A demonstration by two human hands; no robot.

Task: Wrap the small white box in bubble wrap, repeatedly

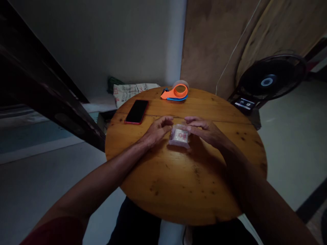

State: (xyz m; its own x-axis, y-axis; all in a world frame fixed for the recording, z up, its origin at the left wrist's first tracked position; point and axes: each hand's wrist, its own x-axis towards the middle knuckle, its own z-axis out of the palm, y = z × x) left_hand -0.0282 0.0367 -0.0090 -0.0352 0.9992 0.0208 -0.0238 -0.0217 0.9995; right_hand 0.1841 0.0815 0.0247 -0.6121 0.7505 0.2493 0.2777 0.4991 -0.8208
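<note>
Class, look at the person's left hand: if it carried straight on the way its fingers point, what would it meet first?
Most likely the small wrapped packet, right beside the thumb of the left hand. Depth is unclear, so the raised fingers might pass over it towards the right hand.

A round wooden table (178,183) stood in dim light, and behind it rose a grey wall (127,41) meeting brown wood panelling (212,41); to the right, a black fan (270,80) stood over the pale floor (288,136).
</note>
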